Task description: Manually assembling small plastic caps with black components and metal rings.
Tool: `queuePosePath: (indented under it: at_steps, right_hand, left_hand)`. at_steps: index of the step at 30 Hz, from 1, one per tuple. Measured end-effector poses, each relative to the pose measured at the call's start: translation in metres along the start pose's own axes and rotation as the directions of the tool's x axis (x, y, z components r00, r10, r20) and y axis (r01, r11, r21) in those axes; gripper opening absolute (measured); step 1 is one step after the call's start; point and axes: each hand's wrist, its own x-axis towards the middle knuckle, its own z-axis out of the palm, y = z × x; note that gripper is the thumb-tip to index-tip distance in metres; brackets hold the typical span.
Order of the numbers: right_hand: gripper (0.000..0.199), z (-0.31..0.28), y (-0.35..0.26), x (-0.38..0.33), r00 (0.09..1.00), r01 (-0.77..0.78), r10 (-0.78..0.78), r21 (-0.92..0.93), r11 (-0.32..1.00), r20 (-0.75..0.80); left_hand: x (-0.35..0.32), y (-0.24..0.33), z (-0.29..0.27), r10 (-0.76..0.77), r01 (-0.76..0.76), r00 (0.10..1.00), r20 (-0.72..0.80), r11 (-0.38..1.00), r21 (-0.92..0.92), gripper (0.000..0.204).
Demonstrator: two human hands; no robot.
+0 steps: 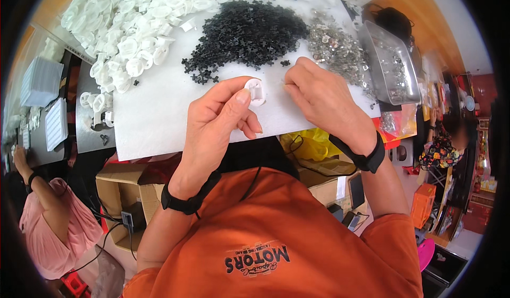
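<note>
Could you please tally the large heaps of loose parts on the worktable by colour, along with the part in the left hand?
White heap: 1
Black heap: 1
Silvery heap: 1
White part in the left hand: 1
Total: 4

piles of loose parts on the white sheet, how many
3: a white pile at the left, a black pile in the middle and a shiny pile at the right. The white pile reaches the picture's upper edge, so some may be out of view.

Close downward head-worn fisheye view
</note>
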Motion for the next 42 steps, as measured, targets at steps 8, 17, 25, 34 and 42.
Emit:
queuePosePath:
  at_steps: [8,17,25,34,42]
  right_hand:
    - [0.009,-0.008,-0.024,0.006,0.995,-0.041,0.08,0.516,0.855,-0.053]
    - [0.01,0.016,-0.035,0.008,0.914,0.258,-0.117,0.334,0.907,-0.389]
    - [0.014,0.017,-0.036,0.003,0.896,0.295,-0.135,0.337,0.894,-0.424]
    - [0.024,0.016,-0.039,-0.001,0.908,0.303,-0.171,0.319,0.898,-0.382]
    - [0.023,0.014,-0.037,-0.005,0.918,0.282,-0.168,0.294,0.913,-0.359]
  left_hand:
    - [0.0,-0.001,-0.002,-0.003,0.002,1.0,-0.018,0.999,-0.04,0.032]
    - [0.002,0.003,-0.005,-0.065,0.063,0.998,-0.01,0.99,-0.126,0.032]
    - [0.003,0.003,-0.008,-0.091,0.089,0.996,-0.003,0.983,-0.159,0.033]
    - [0.002,0.002,-0.007,-0.074,0.069,0.997,-0.035,0.988,-0.141,0.033]
    - [0.002,0.004,-0.005,-0.095,0.09,0.995,-0.03,0.987,-0.136,0.032]
